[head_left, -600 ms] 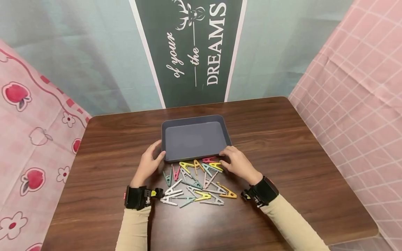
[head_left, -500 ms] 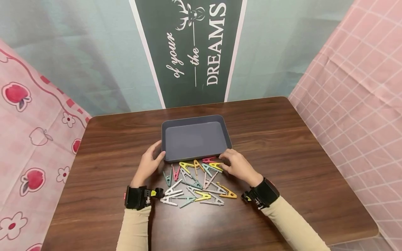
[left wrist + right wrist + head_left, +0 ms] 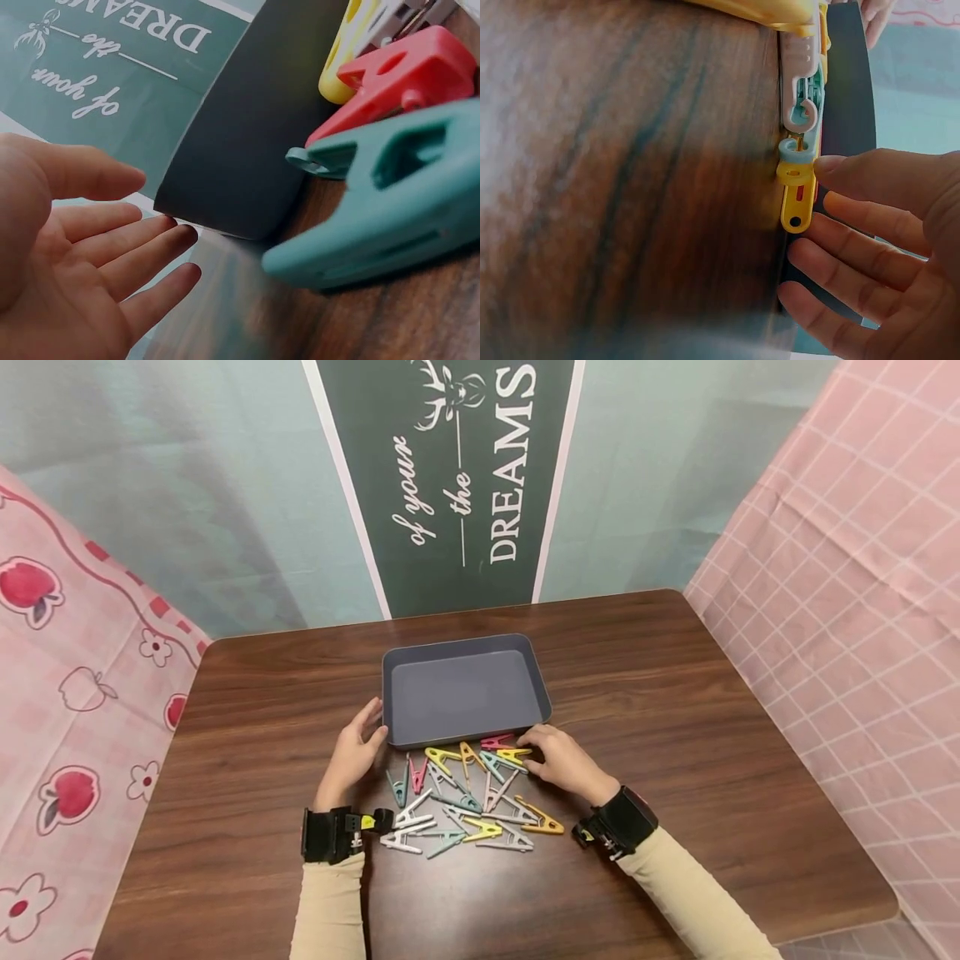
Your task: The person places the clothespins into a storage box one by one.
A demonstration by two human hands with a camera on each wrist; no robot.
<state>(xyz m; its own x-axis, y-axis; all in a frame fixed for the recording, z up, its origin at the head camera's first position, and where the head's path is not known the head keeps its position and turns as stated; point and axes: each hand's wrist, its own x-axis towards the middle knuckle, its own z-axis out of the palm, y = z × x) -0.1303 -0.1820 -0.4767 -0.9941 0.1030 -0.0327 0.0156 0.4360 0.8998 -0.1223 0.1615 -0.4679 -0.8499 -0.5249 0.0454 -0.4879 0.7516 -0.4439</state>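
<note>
Both hands are apart from each other, one at either side of a rectangular dark grey baking tray on the wood-grain table. Left hand, palm turned inward, has its fingers extended beside the tray's near left corner; whether the fingertips touch the wall cannot be told. Right hand lies by the near right corner, fingers loosely bent and not closed around anything, its thumb tip right against or just beside a yellow clothespin; contact is unclear.

Plastic clothespins are spread flat in front of the tray, between the wrists. A teal clothespin and a coral-red clothespin lie nearest the left hand. An orange clothespin sits at the group's right edge, white clothespins at its lower left. Behind the table hangs a green printed panel lettered "DREAMS".
</note>
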